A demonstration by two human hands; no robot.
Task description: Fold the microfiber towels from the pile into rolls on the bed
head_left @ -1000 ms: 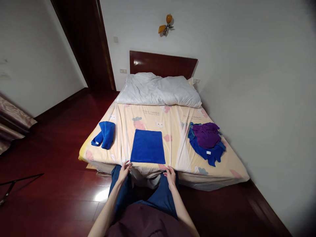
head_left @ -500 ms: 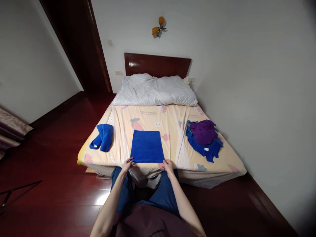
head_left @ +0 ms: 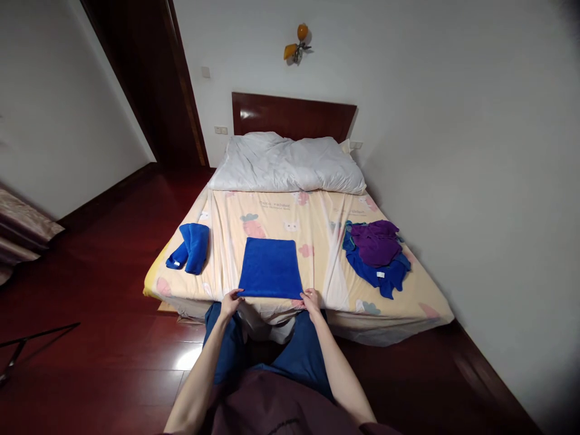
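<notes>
A blue towel lies flat as a near-square on the bed, close to its front edge. My left hand pinches its near left corner, and my right hand pinches the near right corner. The near edge runs taut between the two hands. Left of it rest rolled or folded blue towels, one crossing another, with a small white tag showing. To the right is a loose heap with a purple cloth on top of crumpled blue cloths.
The bed has a patterned cream sheet and a white quilt bunched below the dark wooden headboard. A black stand leg reaches over the floor at left. A wall runs along the right side.
Both hands keep hold of the towel's near corners, and its near edge looks slightly wider and more stretched. The view has shifted a little; the other cloths lie as before.
</notes>
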